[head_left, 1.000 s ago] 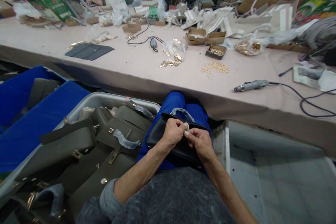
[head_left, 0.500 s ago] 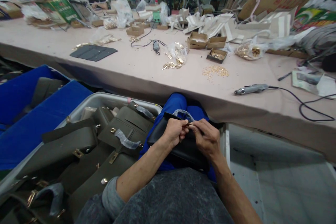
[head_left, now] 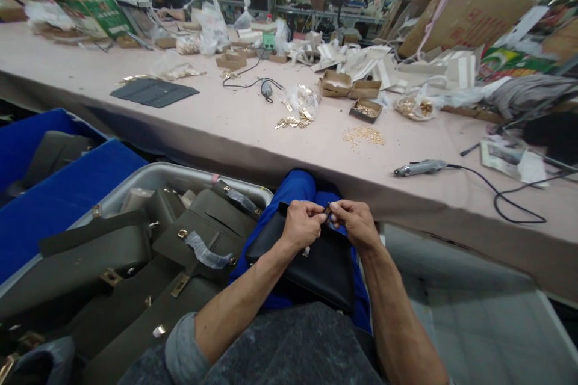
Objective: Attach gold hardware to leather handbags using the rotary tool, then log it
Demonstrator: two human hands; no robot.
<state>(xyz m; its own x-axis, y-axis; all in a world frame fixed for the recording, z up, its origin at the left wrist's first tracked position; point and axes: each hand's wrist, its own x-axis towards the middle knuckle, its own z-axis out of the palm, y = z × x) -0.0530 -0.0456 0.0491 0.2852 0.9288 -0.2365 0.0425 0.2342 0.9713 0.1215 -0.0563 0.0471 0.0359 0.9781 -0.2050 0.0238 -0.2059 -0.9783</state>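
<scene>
A black handbag (head_left: 332, 271) lies across my lap, over blue cloth. Above its front, my left hand (head_left: 301, 225) is closed, pinching the edge of the bag's flap between thumb and forefinger. My right hand (head_left: 354, 222) pinches the same flap edge from the other side, its fingertips almost meeting the left ones. Between them shows a small dark piece with a brownish opening (head_left: 327, 210), too small to make out. A small shiny fitting (head_left: 306, 251) sits on the bag's front, just below my left hand.
Olive handbags (head_left: 217, 216) with gold fittings fill a grey tub (head_left: 153, 175) at left, beside a blue bin (head_left: 90, 180). On the table lie an electric screwdriver (head_left: 419, 168), loose gold pieces (head_left: 363, 136), small boxes (head_left: 335, 83) and bagged hardware (head_left: 307, 102). Someone sits across the table.
My hands have turned at the flap, and the dark piece between my fingertips now shows. My right fingers have shifted, and more of the bag's front is visible. The view has tilted slightly.
</scene>
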